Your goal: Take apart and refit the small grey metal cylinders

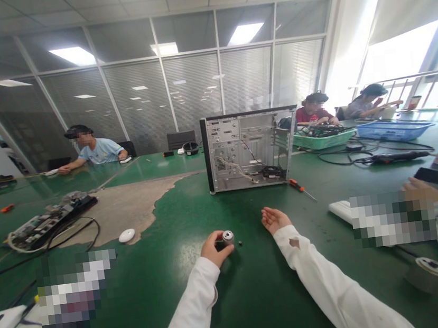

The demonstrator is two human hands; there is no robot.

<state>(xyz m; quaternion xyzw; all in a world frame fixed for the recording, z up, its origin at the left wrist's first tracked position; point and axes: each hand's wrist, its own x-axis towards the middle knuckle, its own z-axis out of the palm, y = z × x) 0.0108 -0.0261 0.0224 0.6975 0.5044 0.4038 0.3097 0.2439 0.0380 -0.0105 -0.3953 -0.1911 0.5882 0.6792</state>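
Note:
My left hand [215,249] is closed around a short silver metal cylinder [228,237], with a round opening in its top face, just above the green table. A tiny dark part [240,243] lies right beside the cylinder. Palm turned up and fingers slightly curled, my right hand [275,219] holds nothing and rests over the table to the right. Beyond both hands stands a computer case [247,150] with its side panel off, showing cables inside. An orange-handled screwdriver [296,185] lies at the case's lower right corner.
On the left are an opened power strip [50,222] with black cable and a white round lid [126,235]. Green [325,139] and blue [394,130] baskets stand back right. A neighbour's hands [430,191] hold a dark phone at right. Several people sit around the table.

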